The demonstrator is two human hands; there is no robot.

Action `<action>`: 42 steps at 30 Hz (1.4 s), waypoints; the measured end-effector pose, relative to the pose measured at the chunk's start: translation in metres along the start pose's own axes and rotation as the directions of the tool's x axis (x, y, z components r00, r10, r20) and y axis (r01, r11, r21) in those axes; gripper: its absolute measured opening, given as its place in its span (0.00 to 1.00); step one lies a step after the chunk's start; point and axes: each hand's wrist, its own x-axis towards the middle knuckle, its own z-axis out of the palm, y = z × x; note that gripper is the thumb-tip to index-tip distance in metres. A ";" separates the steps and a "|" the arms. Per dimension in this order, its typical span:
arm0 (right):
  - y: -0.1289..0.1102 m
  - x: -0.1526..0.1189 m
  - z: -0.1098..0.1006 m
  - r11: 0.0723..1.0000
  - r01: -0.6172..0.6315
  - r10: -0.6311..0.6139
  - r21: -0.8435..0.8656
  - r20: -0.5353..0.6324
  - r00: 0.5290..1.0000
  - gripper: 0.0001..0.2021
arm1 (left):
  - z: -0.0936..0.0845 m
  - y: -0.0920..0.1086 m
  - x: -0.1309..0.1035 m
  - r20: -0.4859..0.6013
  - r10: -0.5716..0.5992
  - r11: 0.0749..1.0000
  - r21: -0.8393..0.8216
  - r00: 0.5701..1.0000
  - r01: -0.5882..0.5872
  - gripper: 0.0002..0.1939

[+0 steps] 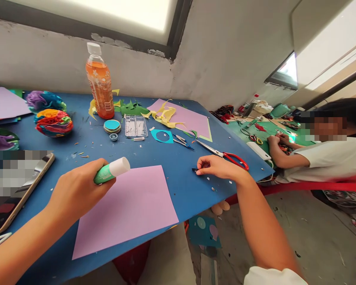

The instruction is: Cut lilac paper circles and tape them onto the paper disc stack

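Note:
My left hand (80,184) is closed round a green glue stick (105,173) with a white cap, held above the left part of a purple paper sheet (133,202). The sheet lies flat at the near edge of the blue table. Right of it, my right hand (215,165) pinches a small dark piece (194,170) close to the tabletop; its kind I cannot make out. Just beyond that hand lie red-handled scissors (235,159), blades pointing away to the left. A blue compass (184,142) and a blue paper piece with a round hole (154,137) are farther back.
An orange drink bottle (102,89) stands near the wall. Colourful fabric balls (53,122) and a phone (23,190) lie left. A clear plastic case (135,126), round tin (112,126) and yellow paper scraps (165,115) sit behind. A co-worker (329,154) works at a green table on the right.

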 end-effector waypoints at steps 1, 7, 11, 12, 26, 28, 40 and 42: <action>0.000 0.001 -0.001 1.000 0.006 -0.006 0.021 0.011 1.000 0.11 | 0.000 0.001 -0.001 0.006 0.000 1.000 -0.003 1.000 0.000 0.09; -0.002 0.010 -0.007 0.998 0.041 -0.035 0.050 -0.116 0.993 0.14 | -0.002 0.003 -0.004 0.015 0.024 1.000 -0.008 1.000 -0.024 0.10; -0.022 0.020 -0.005 0.995 0.103 -0.100 0.003 -0.226 0.969 0.15 | -0.002 0.005 -0.002 0.027 0.024 0.999 -0.048 0.999 -0.023 0.09; -0.030 0.024 -0.003 0.992 0.126 -0.124 -0.006 -0.229 0.966 0.14 | -0.002 0.006 -0.001 0.031 0.018 0.998 -0.058 0.999 -0.016 0.09; -0.052 0.099 -0.016 0.957 -0.053 -0.060 -0.286 -0.370 0.927 0.16 | -0.001 0.003 0.005 0.060 0.006 0.995 -0.099 0.998 0.000 0.10; -0.041 0.103 -0.019 0.956 -0.086 -0.018 -0.279 -0.351 0.936 0.14 | 0.000 0.003 0.006 0.064 0.008 0.994 -0.110 0.998 -0.001 0.10; -0.050 0.076 -0.025 0.989 -0.092 0.026 -0.116 -0.478 0.878 0.08 | 0.001 0.008 0.000 0.018 0.003 0.935 -0.354 1.000 0.004 0.20; -0.064 0.066 -0.022 0.998 0.068 -0.067 -0.019 -0.544 0.836 0.12 | 0.002 0.008 -0.001 -0.010 0.062 0.921 -0.385 0.998 -0.061 0.18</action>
